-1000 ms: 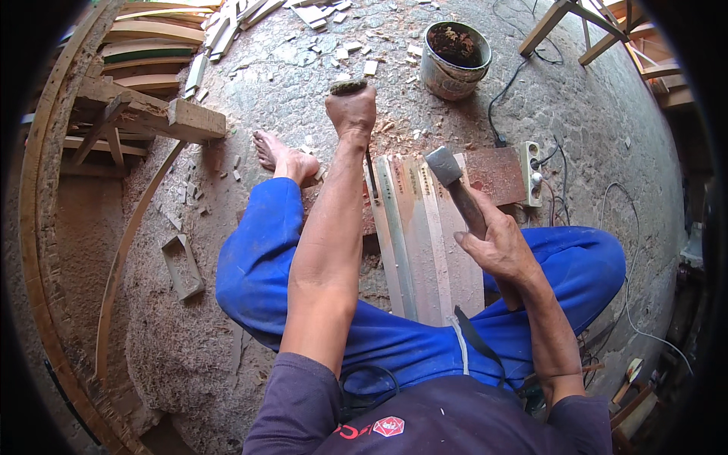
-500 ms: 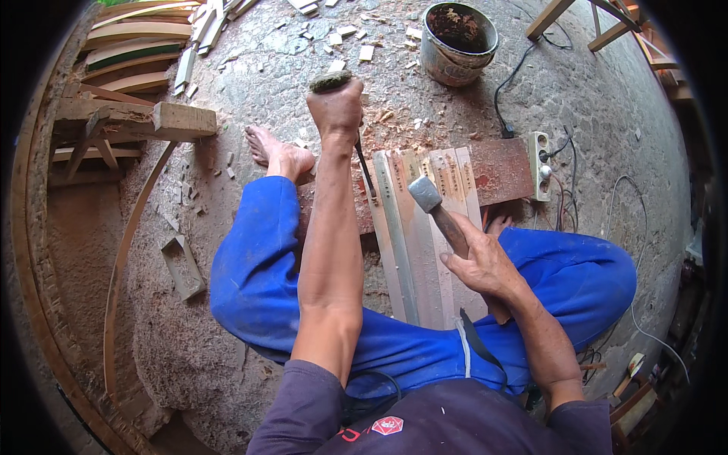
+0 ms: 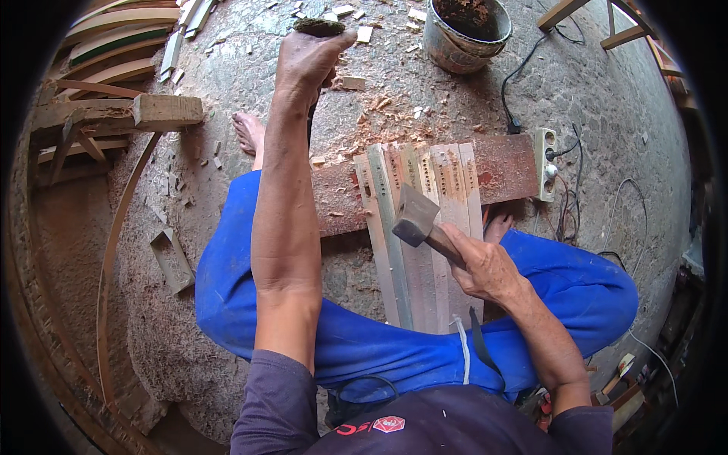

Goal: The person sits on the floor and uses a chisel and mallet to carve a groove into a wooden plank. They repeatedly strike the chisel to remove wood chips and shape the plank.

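Observation:
My left hand (image 3: 305, 67) is raised over the floor to the left of the wooden strips, its fingers wrapped round a chisel (image 3: 318, 28). The worn top of the chisel's handle pokes out above the fist, while most of the dark shaft hides behind my wrist. In my right hand (image 3: 485, 265) is the wooden handle of a hammer (image 3: 415, 215), its grey head hanging over the strips. Several wooden strips (image 3: 415, 258) lie side by side between my legs, with rows of small dark holes near their far ends. They rest across a reddish board (image 3: 502, 165).
Wood chips (image 3: 383, 101) litter the floor beyond the strips. A dirty bucket (image 3: 466, 45) stands at the far right, near a power strip (image 3: 545, 163) with cables. Curved wooden pieces (image 3: 114, 34) and a beam (image 3: 167, 111) are at left, with a small open box (image 3: 173, 260) below.
My left hand has lifted the chisel off the strips and moved left and farther away. The hammer head has dropped slightly nearer and turned in my right hand.

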